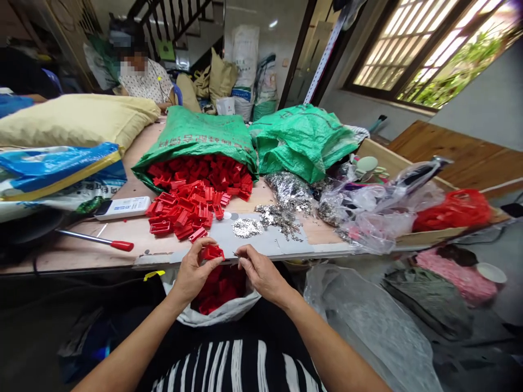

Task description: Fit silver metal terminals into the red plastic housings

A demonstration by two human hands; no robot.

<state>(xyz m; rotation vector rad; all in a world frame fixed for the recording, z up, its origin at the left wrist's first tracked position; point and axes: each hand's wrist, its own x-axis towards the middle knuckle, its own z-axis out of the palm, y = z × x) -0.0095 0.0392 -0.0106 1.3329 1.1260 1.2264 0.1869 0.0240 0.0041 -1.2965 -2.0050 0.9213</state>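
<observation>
My left hand (195, 270) pinches a small red plastic part (212, 252) at the table's near edge. My right hand (258, 270) is just to its right, fingertips pinched together on a tiny metal piece I can barely make out, pointed toward the red part. Below both hands a white bag (223, 313) on my lap holds more red parts. On the table ahead, a heap of red plastic parts (192, 204) spills from a green woven sack (196, 136). Small silver metal pieces (247, 227) lie in piles on a grey board (269, 245).
A red-handled screwdriver (98, 240) and a white remote (122, 207) lie at left. A second green sack (300, 139), clear plastic bags (368, 218) and a red bag (455, 209) crowd the right. Another person (143, 76) sits at the far end. A yellow sack (73, 120) lies at left.
</observation>
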